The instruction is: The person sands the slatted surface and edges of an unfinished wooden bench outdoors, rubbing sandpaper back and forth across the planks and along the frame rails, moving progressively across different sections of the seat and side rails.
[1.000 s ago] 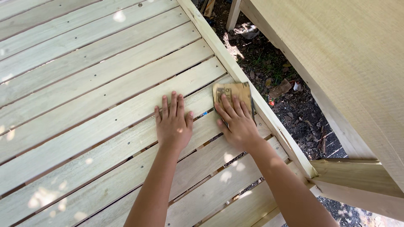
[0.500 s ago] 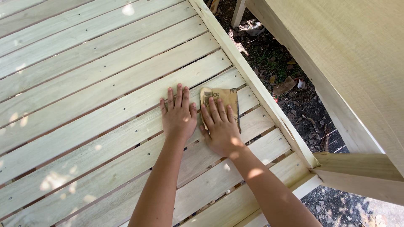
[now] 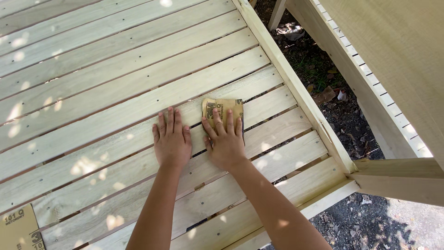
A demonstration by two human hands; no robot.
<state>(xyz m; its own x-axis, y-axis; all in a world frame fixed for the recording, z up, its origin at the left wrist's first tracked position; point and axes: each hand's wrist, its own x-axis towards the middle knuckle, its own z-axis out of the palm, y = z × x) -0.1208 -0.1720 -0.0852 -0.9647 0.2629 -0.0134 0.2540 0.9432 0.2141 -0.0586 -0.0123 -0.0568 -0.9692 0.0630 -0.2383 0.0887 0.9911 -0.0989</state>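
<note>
A pale wooden slatted panel (image 3: 115, 88) fills most of the head view. My right hand (image 3: 224, 141) lies flat with spread fingers on a tan sheet of sandpaper (image 3: 225, 109), pressing it against a slat. My left hand (image 3: 172, 139) rests flat on the same slat just to its left, fingers spread, holding nothing. Both forearms reach in from the bottom of the view.
The panel's frame rail (image 3: 296, 88) runs diagonally on the right. Beyond it lie dark soil and debris (image 3: 323, 78) and another pale wooden structure (image 3: 393, 69). A second sandpaper sheet (image 3: 18, 229) lies at the bottom left corner.
My right hand has slid the sandpaper left along the slat, away from the frame rail. My left hand stayed flat on the wood beside it.
</note>
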